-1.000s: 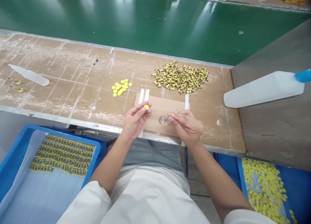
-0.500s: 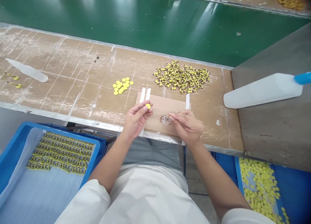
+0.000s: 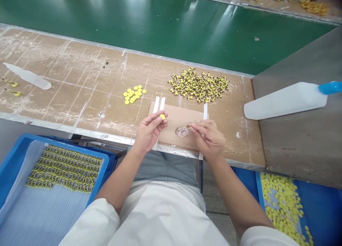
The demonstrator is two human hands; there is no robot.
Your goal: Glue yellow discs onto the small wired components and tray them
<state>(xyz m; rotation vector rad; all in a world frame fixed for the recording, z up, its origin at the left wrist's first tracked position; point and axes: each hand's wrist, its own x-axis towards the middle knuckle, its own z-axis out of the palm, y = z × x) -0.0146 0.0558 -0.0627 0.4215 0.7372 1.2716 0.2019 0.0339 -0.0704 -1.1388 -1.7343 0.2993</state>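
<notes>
My left hand point(image 3: 148, 132) pinches a small round yellow disc point(image 3: 162, 116); my right hand point(image 3: 210, 138) pinches a thin stick over a small clear glass dish point(image 3: 182, 132).

On the desk point(image 3: 80, 96), near edge: cardboard sheet point(image 3: 175, 119) with small dish point(image 3: 182, 132) on it — left hand point(image 3: 148, 132) just left, right hand point(image 3: 210, 139) just right. Behind left, loose discs point(image 3: 133, 94); behind right, heap of small parts point(image 3: 199, 84). Far right, bottle point(image 3: 283, 101) lying down. Below desk — trays point(image 3: 16, 160) either side
</notes>
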